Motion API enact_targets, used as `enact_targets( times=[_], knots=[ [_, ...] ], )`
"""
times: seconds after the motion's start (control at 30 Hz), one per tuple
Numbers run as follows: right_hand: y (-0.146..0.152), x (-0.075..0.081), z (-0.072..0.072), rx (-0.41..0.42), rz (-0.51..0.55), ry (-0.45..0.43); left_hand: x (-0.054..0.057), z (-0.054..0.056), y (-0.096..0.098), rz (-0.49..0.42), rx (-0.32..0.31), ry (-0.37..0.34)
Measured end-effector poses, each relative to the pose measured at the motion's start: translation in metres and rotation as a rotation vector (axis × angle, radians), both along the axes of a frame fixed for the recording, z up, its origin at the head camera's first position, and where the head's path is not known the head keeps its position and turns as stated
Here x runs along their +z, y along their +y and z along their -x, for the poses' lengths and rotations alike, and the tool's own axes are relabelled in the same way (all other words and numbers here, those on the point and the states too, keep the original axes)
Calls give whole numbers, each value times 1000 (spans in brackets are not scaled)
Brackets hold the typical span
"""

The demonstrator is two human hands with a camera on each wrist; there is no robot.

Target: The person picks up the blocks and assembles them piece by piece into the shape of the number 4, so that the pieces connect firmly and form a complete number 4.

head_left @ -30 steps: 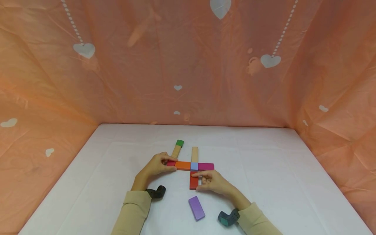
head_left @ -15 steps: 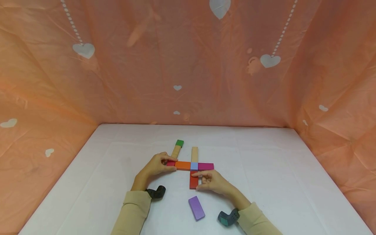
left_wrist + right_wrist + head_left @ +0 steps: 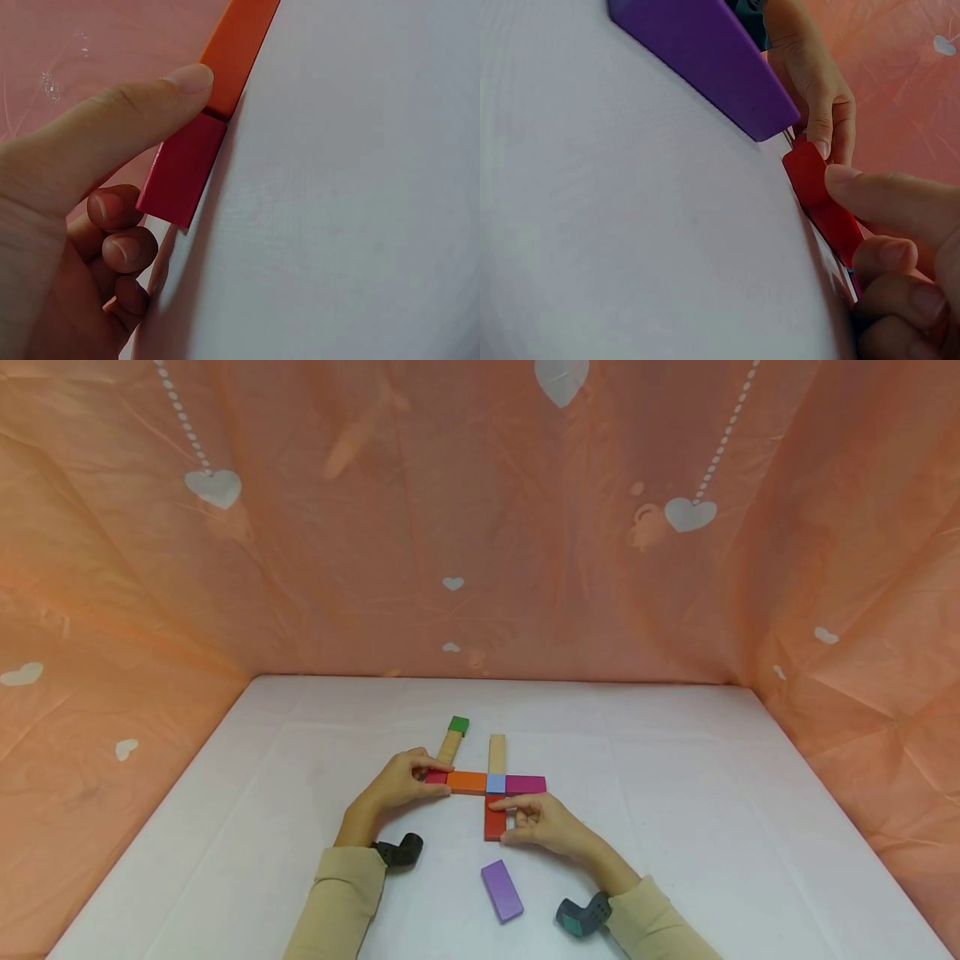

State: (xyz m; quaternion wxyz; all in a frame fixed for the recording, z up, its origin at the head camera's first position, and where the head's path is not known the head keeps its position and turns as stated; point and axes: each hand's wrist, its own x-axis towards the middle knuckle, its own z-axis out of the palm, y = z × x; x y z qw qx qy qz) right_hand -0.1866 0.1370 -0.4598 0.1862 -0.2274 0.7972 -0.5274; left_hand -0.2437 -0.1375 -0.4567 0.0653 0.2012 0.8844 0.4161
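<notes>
My left hand pinches a crimson block at the left end of a flat row of blocks. In the left wrist view its thumb lies along that crimson block, with the tip against the orange block. Rightward, the row runs through orange, a small light-blue block and a magenta block. My right hand holds a red block lengthwise between thumb and index finger, below the light-blue one. The right wrist view shows its thumb on the red block.
A plain wooden block extends up from the light-blue one. Another wooden piece slants up from the left end, topped by a green block. A loose purple block lies nearer, on the white table.
</notes>
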Motion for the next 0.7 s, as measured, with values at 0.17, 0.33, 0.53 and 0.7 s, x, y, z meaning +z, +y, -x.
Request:
enact_targets(
  times=[0.17, 0.33, 0.53, 0.7],
  knots=[
    [0, 1, 0, -3, -5, -10, -1, 0, -1, -1, -6, 19],
    [0, -1, 0, -3, 2, -16, -1, 0, -1, 1, -9, 24],
    [0, -1, 1, -5, 11, -9, -1, 0, -1, -8, -2, 12],
    [0, -1, 1, 0, 8, -4, -1, 0, 0, -7, 6, -2]
  ],
)
